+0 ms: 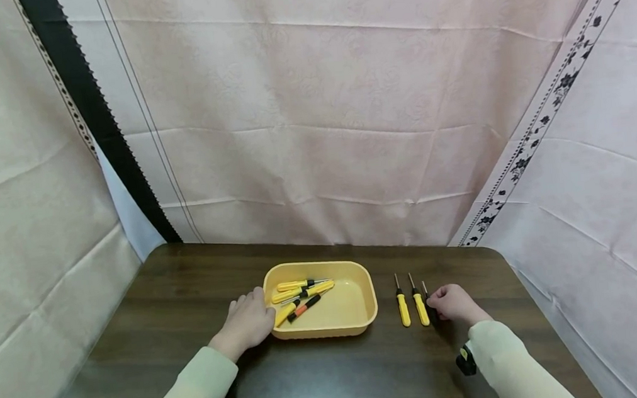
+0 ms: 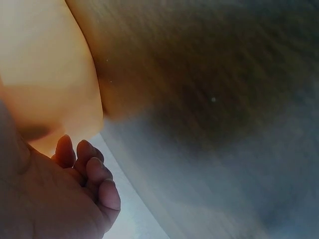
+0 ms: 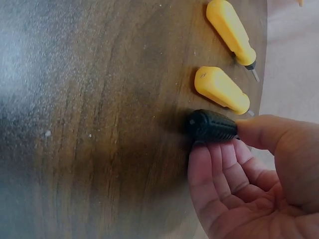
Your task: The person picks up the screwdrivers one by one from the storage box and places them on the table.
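At its left end, the yellow tray (image 1: 330,332) is gripped by my left hand (image 1: 249,319); in the left wrist view the curled fingers (image 2: 97,174) lie against the tray wall (image 2: 55,64), thumb hidden. Several yellow-handled screwdrivers (image 1: 288,295) and an orange-and-black one (image 1: 304,308) lie in the tray's left part. My right hand (image 1: 457,304) pinches a black-handled screwdriver (image 3: 212,126) between thumb and fingers, low over the table. Beside it two yellow-handled screwdrivers (image 1: 404,310) (image 1: 421,309) lie side by side, shafts pointing away from me.
The dark wooden table (image 1: 334,381) has rounded far corners. Pale cloth (image 1: 312,130) hangs behind it and at both sides. A black device (image 1: 466,361) is at the right wrist.
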Motion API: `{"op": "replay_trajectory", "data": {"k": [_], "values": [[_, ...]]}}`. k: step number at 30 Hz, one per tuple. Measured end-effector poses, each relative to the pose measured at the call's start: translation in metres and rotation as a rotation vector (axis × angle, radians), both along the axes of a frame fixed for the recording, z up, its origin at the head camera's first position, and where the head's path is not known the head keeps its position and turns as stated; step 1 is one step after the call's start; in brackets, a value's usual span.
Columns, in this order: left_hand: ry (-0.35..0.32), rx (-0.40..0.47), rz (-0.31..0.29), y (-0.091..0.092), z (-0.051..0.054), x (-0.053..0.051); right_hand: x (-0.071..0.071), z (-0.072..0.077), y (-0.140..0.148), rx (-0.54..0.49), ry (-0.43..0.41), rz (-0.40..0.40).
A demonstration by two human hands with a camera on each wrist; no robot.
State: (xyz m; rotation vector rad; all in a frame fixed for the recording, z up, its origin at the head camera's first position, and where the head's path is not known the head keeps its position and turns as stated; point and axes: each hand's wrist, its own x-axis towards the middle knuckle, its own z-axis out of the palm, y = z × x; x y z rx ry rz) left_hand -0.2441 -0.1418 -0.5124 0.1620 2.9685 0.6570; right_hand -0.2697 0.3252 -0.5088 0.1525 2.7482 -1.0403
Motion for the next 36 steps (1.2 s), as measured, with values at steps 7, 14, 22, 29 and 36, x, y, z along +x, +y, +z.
{"op": "replay_trajectory", "data": {"k": [7,14,22,29,36], "values": [[0.001,-0.009,0.005,0.001,0.001,-0.001,0.001,0.005,-0.004,0.047,0.001,-0.011],[0.006,-0.008,0.009,0.002,0.003,0.0,0.001,0.007,-0.004,0.068,-0.013,-0.035],[0.0,-0.002,0.001,0.001,0.003,0.001,-0.001,-0.002,0.0,0.064,-0.015,-0.048],[0.001,0.0,0.0,0.0,0.0,0.0,-0.004,-0.004,0.001,0.079,-0.004,-0.056],[0.004,0.004,-0.003,0.0,0.001,0.0,-0.001,0.006,-0.006,0.086,0.031,-0.085]]}}
